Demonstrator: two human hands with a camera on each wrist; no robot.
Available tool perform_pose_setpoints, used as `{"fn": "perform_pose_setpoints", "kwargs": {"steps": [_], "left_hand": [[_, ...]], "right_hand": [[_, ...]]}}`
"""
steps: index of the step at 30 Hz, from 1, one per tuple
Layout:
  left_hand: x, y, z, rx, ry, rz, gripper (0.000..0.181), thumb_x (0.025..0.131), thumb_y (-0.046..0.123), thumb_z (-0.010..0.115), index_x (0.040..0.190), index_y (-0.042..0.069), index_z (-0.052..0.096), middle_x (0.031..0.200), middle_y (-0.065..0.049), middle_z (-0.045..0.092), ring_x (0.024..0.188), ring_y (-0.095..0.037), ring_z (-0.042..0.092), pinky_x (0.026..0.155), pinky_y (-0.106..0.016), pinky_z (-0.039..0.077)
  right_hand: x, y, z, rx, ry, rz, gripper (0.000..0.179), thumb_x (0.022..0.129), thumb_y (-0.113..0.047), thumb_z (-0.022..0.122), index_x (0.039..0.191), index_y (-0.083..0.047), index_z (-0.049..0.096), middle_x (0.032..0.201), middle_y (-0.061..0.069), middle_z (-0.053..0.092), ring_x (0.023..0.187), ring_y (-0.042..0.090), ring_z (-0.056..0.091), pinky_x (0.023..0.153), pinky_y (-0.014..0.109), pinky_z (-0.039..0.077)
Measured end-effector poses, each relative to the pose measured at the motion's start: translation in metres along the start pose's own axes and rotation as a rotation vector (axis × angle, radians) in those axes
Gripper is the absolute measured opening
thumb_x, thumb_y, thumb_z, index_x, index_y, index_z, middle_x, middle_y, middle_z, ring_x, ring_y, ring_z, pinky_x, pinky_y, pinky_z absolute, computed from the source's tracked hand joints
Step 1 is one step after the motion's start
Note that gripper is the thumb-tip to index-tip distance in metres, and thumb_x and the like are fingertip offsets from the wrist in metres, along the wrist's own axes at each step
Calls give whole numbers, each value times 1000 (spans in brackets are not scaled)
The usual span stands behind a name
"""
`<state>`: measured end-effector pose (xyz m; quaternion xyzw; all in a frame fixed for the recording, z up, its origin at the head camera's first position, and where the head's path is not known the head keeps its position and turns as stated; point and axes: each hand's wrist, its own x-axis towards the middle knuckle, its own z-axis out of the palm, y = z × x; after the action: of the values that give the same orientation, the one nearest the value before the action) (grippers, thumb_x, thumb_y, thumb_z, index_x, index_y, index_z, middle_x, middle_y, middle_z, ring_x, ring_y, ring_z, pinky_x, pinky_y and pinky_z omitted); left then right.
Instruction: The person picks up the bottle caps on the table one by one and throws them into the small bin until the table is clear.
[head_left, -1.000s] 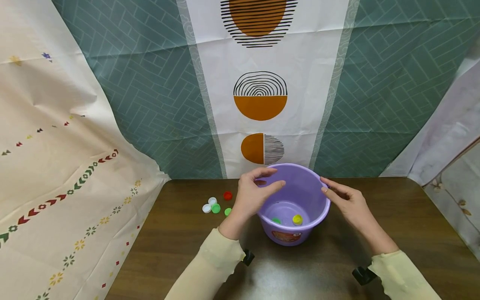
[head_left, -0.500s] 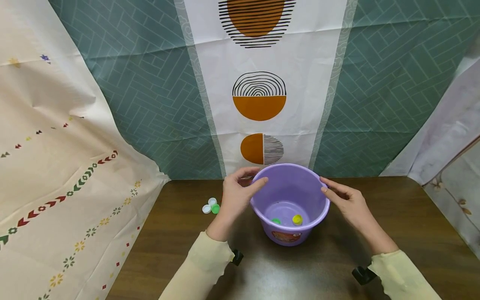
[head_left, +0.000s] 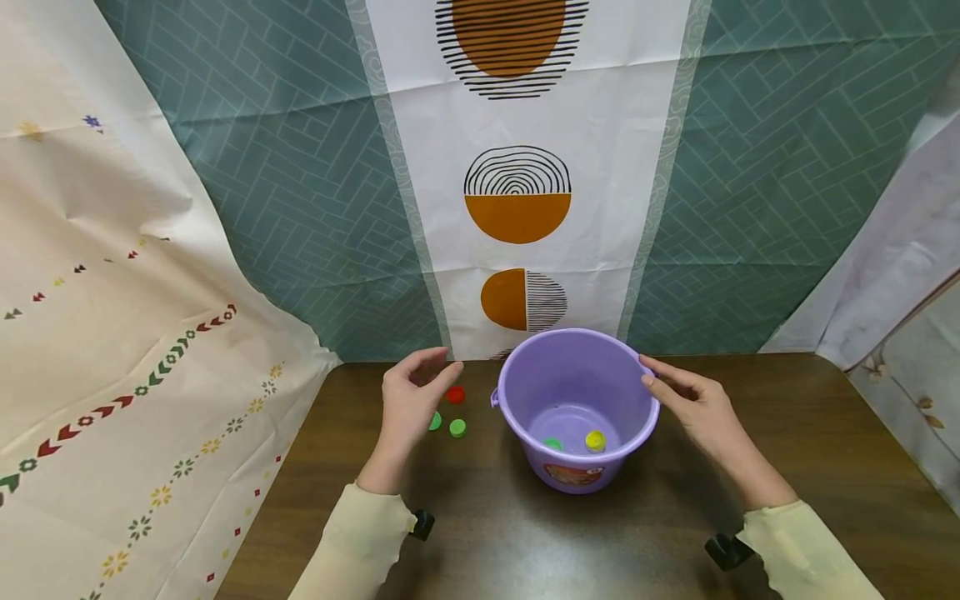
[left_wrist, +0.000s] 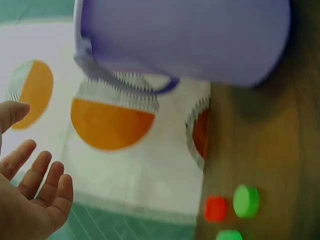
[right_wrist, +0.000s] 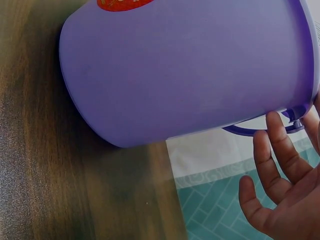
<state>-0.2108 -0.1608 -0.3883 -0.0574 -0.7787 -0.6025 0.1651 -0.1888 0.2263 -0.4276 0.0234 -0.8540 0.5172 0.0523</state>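
Note:
A purple bucket [head_left: 555, 475] stands upright on the table, with a yellow bottle cap [head_left: 596, 441] and a green bottle cap [head_left: 552, 444] on its floor. At its right rim, my right hand [head_left: 693, 408] pinches the edge between thumb and fingers; the right wrist view has these fingers beside the bucket's handle [right_wrist: 245, 132]. My left hand [head_left: 408, 408] hovers left of the bucket, apart from it, fingers loosely bent and holding nothing. Under and beside that hand lie a red cap [head_left: 456, 394] and two green caps, one of them [head_left: 457, 428] nearest the bucket.
A dark wooden table [head_left: 525, 542] spans the front. Behind it hangs a green and white patterned cloth [head_left: 315, 208]. Cream cloth [head_left: 112, 333] drapes at the left, and pale cloth [head_left: 892, 267] at the right.
My left hand has moved left, from over the bucket's opening and past its rim to above the loose caps, now covering the white ones. The right hand and bucket stay put.

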Motion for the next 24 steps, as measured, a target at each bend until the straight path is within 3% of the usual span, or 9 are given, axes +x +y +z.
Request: {"fn": "perform_pose_setpoints", "kwargs": {"steps": [5, 8, 12, 19, 24], "left_hand": [[-2, -14, -17, 55, 50, -60, 31, 78, 29, 76, 105, 14, 70, 106, -6, 69, 101, -21, 64, 83, -23, 51], [1, -40, -24, 97, 85, -68, 32, 77, 36, 75, 104, 19, 70, 105, -2, 70, 99, -16, 64, 80, -19, 51], [-1, -57, -31, 193, 104, -100, 33, 78, 40, 74, 103, 20, 70, 104, 1, 69, 99, -17, 63, 78, -21, 50], [-3, -81, -41, 367, 72, -159, 34, 80, 35, 73, 108, 16, 67, 109, -4, 68, 108, -26, 60, 89, -41, 49], [-3, -98, -46, 483, -3, -254, 51, 80, 34, 72, 122, 9, 58, 124, -13, 60, 118, -31, 54, 93, -45, 47]], "right_hand": [[0, 1, 0, -2, 0, 0, 43, 88, -50, 56, 129, -37, 55, 132, -1, 57, 104, -7, 54, 78, 13, 48], [0, 1, 0, 0, -1, -3, 43, 88, -49, 56, 129, -37, 55, 132, -1, 57, 104, -7, 54, 78, 14, 49], [0, 0, 0, 3, -5, -6, 43, 88, -49, 56, 129, -37, 54, 132, -2, 57, 105, -7, 54, 79, 14, 49], [-1, 1, 0, -13, 2, -9, 42, 88, -50, 56, 129, -38, 54, 132, -3, 57, 104, -7, 54, 78, 14, 49], [-1, 1, 0, -11, 3, -15, 42, 88, -49, 56, 129, -38, 55, 132, -3, 57, 104, -6, 54, 78, 14, 49]]}}
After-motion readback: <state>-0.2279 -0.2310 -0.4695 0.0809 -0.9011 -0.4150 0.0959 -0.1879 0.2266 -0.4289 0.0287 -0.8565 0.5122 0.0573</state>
